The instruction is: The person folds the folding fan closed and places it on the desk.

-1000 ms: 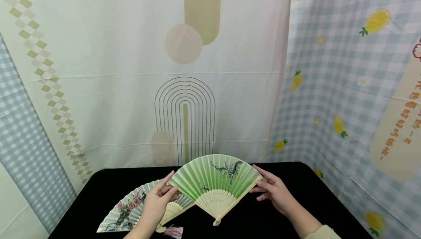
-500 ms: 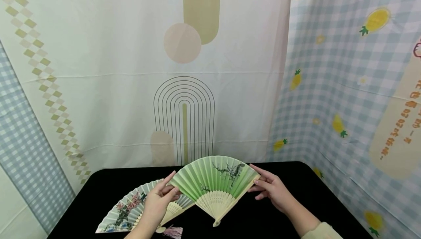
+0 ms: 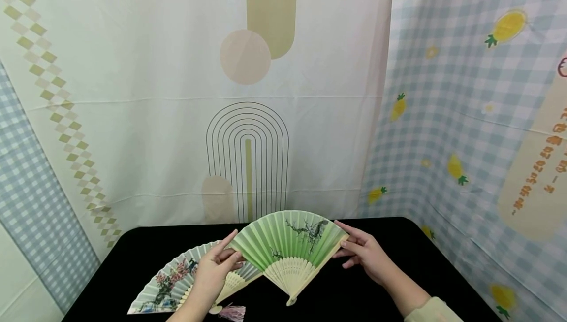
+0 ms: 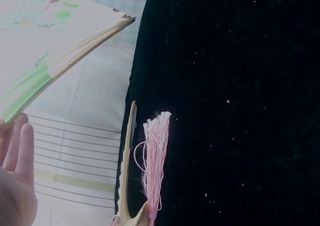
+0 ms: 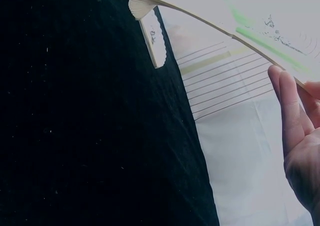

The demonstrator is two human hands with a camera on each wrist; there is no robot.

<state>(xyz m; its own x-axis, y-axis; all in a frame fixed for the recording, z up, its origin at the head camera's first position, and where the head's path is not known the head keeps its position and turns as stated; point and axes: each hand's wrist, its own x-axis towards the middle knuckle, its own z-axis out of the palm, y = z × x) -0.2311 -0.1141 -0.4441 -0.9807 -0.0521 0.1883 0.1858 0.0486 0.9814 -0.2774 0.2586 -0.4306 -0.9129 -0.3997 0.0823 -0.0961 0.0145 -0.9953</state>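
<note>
A pale patterned curtain point(image 3: 155, 66) fills the upper middle of the frame, and below it runs the black tabletop point(image 3: 363, 287). Here at bottom centre is the green fan point(image 3: 292, 243), spread wide and held up, the left hand point(image 3: 211, 268) pinching its left edge, the right hand point(image 3: 367, 255) pinching the right! And at lower left, partly behind that left hand, lies the floral fan point(image 3: 170, 285), also spread, its pink tassel point(image 3: 232, 312) trailing by the bottom edge

Glare bleaches the green fan point(image 4: 47, 58) in both wrist views.
</note>
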